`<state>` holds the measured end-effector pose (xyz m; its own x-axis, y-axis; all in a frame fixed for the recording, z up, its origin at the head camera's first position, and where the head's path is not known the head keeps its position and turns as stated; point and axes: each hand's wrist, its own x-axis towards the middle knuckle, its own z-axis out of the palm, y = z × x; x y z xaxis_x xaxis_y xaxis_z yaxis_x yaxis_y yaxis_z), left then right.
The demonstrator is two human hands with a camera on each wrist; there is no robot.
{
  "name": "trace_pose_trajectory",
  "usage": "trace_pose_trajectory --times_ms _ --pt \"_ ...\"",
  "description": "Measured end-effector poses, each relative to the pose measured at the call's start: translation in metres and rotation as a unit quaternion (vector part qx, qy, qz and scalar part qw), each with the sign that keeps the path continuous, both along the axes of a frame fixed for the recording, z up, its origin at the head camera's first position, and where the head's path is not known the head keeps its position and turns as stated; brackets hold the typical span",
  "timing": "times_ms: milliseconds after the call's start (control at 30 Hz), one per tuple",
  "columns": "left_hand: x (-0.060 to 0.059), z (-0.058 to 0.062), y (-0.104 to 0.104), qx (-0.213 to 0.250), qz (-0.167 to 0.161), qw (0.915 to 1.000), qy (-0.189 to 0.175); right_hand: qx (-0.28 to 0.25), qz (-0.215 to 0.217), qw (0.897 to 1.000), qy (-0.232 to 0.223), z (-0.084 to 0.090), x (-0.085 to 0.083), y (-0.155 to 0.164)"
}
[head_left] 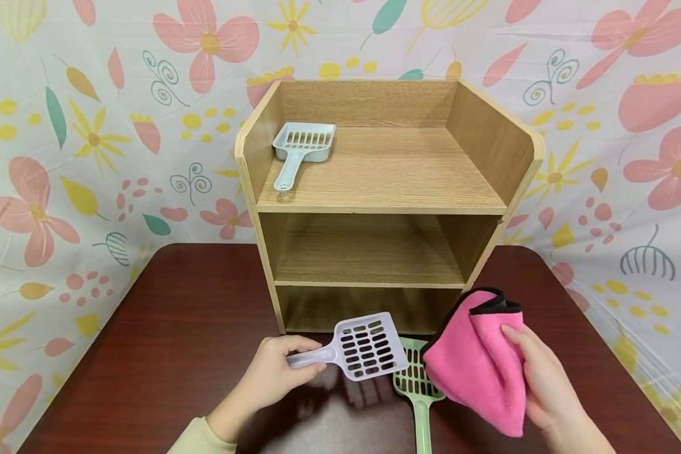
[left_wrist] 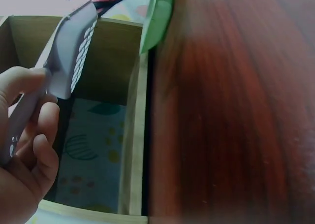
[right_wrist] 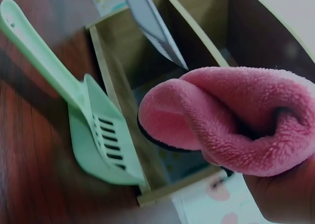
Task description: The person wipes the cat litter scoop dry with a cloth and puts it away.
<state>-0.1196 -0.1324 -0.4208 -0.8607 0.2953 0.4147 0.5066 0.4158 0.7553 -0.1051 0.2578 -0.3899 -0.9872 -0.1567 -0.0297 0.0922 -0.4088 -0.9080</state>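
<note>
My left hand (head_left: pixel 278 369) grips the handle of a lilac slotted scoop (head_left: pixel 363 347) and holds it above the dark red table (head_left: pixel 176 328), in front of the wooden shelf unit (head_left: pixel 386 202). The left wrist view shows the same lilac scoop (left_wrist: pixel 69 61) held by my left hand (left_wrist: pixel 27 150). My right hand (head_left: pixel 545 384) holds a folded pink cloth (head_left: pixel 477 359) with a black edge, just right of the scoop. That pink cloth (right_wrist: pixel 231 120) fills the right wrist view. A green slotted scoop (head_left: pixel 417 384) lies on the table beneath them; the green scoop (right_wrist: pixel 93 130) also shows from the right wrist.
A pale blue scoop (head_left: pixel 301 148) lies on the shelf unit's top level at the left. The two lower shelves hold nothing that I can see. A flowered sheet (head_left: pixel 91 157) hangs behind and around the table.
</note>
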Motion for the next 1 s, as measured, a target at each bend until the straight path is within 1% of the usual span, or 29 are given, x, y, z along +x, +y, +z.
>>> trace_pose_trajectory --times_ms 100,200,333,400,467,533,633,733,767,833,867,900,967,1000 --pt "-0.001 0.004 0.003 0.019 -0.017 0.9995 -0.02 0.069 -0.026 0.997 0.002 0.004 -0.001 -0.015" --pt "-0.002 0.007 0.007 0.029 -0.037 0.9983 -0.033 0.122 -0.024 0.992 0.008 0.009 -0.002 -0.032" --pt "-0.003 0.008 0.012 0.025 -0.063 0.9975 -0.024 0.15 -0.002 0.988 0.017 0.013 -0.003 -0.05" --pt "-0.003 0.009 0.014 0.021 -0.065 0.9975 -0.017 0.154 0.006 0.988 0.013 0.013 -0.004 -0.058" --pt "-0.002 0.01 0.016 0.022 -0.065 0.9975 -0.019 0.155 0.014 0.988 0.0 0.012 -0.004 -0.065" --pt "-0.001 0.011 0.018 0.029 -0.065 0.9973 -0.021 0.15 0.025 0.988 -0.012 0.009 -0.005 -0.07" --pt "0.0 0.015 0.021 0.038 -0.074 0.9963 -0.018 0.129 0.062 0.989 -0.029 0.005 -0.007 -0.076" --pt "-0.002 0.018 0.025 0.031 -0.078 0.9965 0.004 0.096 0.116 0.988 -0.028 0.003 -0.007 -0.078" --pt "-0.003 0.018 0.026 0.027 -0.076 0.9967 0.011 0.08 0.139 0.987 -0.024 0.003 -0.008 -0.078" --pt "-0.005 0.02 0.027 0.016 -0.071 0.9972 0.018 0.037 0.189 0.981 -0.001 0.002 -0.008 -0.077" --pt "-0.006 0.021 0.027 0.011 -0.068 0.9974 0.019 0.013 0.217 0.976 0.005 0.002 -0.008 -0.076" --pt "-0.007 0.021 0.027 0.009 -0.068 0.9976 0.013 0.002 0.236 0.972 0.008 0.001 -0.008 -0.076" --pt "-0.009 0.023 0.026 0.006 -0.067 0.9978 -0.002 0.003 0.252 0.968 0.012 0.0 -0.008 -0.075" --pt "-0.01 0.023 0.026 0.005 -0.066 0.9977 -0.01 0.015 0.246 0.969 0.014 -0.001 -0.008 -0.075"
